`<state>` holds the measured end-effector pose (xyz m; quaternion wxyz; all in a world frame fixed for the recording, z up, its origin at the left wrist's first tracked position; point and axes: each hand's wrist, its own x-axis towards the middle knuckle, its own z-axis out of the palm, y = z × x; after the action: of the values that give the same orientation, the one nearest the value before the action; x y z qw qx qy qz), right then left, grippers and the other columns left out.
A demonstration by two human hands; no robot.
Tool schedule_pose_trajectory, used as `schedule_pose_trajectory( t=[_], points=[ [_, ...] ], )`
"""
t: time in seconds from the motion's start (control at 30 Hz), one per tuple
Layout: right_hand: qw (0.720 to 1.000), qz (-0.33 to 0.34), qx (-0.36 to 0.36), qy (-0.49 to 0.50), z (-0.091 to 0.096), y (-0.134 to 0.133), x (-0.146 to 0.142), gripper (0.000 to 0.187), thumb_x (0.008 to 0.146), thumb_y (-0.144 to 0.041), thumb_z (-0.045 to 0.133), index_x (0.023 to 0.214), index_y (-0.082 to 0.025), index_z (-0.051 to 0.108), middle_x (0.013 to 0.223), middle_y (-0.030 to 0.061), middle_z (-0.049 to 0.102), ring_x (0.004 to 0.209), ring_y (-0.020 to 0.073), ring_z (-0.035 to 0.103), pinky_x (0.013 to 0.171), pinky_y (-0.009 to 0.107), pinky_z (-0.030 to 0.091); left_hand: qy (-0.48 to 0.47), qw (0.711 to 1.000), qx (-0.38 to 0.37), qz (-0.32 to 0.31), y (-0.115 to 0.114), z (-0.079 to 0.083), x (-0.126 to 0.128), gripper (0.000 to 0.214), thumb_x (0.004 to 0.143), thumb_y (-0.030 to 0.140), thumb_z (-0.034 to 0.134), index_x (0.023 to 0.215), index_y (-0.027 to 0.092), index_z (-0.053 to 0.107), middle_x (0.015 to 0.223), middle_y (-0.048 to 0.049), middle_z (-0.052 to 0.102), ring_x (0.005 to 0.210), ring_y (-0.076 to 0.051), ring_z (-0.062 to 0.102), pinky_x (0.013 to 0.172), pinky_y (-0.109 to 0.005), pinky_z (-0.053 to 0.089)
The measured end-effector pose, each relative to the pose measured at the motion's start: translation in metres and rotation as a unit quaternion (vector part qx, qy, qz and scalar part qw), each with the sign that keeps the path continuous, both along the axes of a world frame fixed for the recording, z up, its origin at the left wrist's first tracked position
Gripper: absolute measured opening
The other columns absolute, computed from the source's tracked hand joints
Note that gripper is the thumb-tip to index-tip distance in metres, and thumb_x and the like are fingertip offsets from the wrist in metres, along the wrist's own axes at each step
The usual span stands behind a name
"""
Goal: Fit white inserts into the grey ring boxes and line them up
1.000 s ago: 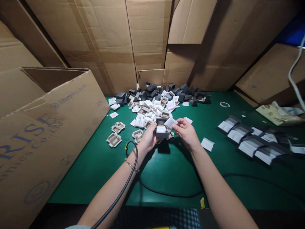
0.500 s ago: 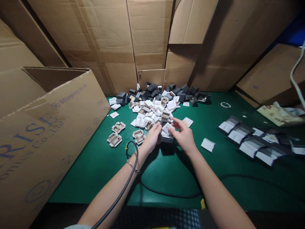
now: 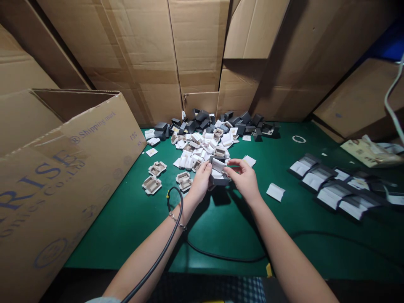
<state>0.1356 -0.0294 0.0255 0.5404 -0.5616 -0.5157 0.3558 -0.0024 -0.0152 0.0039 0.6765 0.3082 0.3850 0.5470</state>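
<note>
- Hands meet over the middle of the worktop (image 3: pixel 221 227), just on the near side of the pile (image 3: pixel 202 147) of white inserts and dark boxes.
- Left hand (image 3: pixel 200 183) grips a small dark box (image 3: pixel 219 180) from the left, fingers closed round its side and base.
- Right hand (image 3: pixel 244 179) pinches a white card (image 3: pixel 217 165) at the box's open top, thumb and forefinger closed on the card's right edge.
- Box sits between both hands, a little above the worktop as far as I can tell, with its open face turned up.
- Box looks dark grey, square and rigid. The card looks thin and easily bent.
- Doing this well, I judge, means a firm, level left grip, with the card slid in flat. Pressing at its corners rather than its middle should avoid a crease.
- Cable (image 3: pixel 167 244) loops by the left wrist and is best kept off the box.
</note>
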Motion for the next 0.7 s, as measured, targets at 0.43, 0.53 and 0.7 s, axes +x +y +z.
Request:
schedule_pose_trajectory(
  t=[0.43, 0.53, 0.7],
  points=[
    [0.999, 0.013, 0.005, -0.037, 0.002, 0.003, 0.001, 0.030, 0.058, -0.048, 0.071, 0.059, -0.018, 0.067, 0.086, 0.0081, 0.066, 0.078, 0.0203, 0.061, 0.077, 0.036, 0.049, 0.090, 0.995, 0.043, -0.029, -0.005, 0.010, 0.000, 0.047, 0.076, 0.053, 0.063, 0.106, 0.018, 0.059, 0.046, 0.0079, 0.039, 0.034, -0.006, 0.032, 0.036, -0.020, 0.019],
    [0.999, 0.014, 0.011, -0.049, 0.001, 0.004, 0.002, 0.032, 0.060, -0.050, 0.069, 0.059, -0.018, 0.066, 0.084, 0.0077, 0.067, 0.080, 0.0212, 0.061, 0.080, 0.036, 0.048, 0.101, 0.993, 0.056, -0.030, -0.005, 0.011, -0.001, 0.047, 0.077, 0.053, 0.061, 0.108, 0.017, 0.057, 0.049, 0.0071, 0.040, 0.036, -0.006, 0.033, 0.036, -0.020, 0.021],
    [0.997, 0.014, 0.013, -0.069, 0.000, 0.005, 0.003, 0.034, 0.063, -0.052, 0.067, 0.060, -0.018, 0.066, 0.086, 0.0081, 0.068, 0.079, 0.0210, 0.061, 0.078, 0.035, 0.047, 0.126, 0.990, 0.054, -0.038, -0.007, 0.014, -0.001, 0.045, 0.079, 0.050, 0.059, 0.109, 0.017, 0.057, 0.048, 0.0075, 0.037, 0.037, -0.007, 0.031, 0.037, -0.022, 0.024]
  ],
)
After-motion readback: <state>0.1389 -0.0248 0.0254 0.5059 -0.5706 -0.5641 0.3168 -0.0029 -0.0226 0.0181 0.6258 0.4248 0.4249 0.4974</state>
